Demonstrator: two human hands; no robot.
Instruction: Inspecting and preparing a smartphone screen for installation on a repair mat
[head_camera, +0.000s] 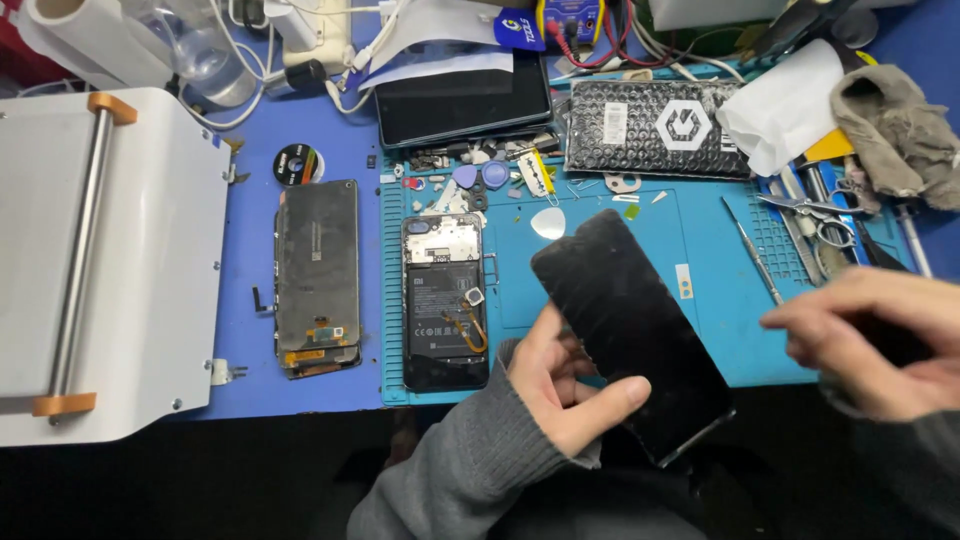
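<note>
Black phone screen panel (630, 330), held tilted above the front edge of the teal work mat (700, 350), pinched along its lower left edge by the left hand (565, 385), thumb lying across the glass, fingers behind. Going from the left: white machine (150, 250) with a steel roller bar and orange end caps, resting on the blue bench surface (250, 390). Just beside it, a detached display assembly (317, 275) lying face down, orange flex cable at its lower end. Next, on the left part of the mat, an opened phone body (445, 300) with battery and a looped orange cable exposed. Above that, small parts, blue and white picks, and a dark tablet (462, 100) lying flat. Further right, a black bubble-wrap pouch (655, 128) behind the mat. Then tweezers (752, 262) on the mat's right portion, scissors (810, 210) nearby, and white tissue (785, 105) next to a grey rag (895, 135) at the far corner. At the right edge, the right hand (870, 340), blurred, apart from the panel, fingers loosely curled around nothing visible.
</note>
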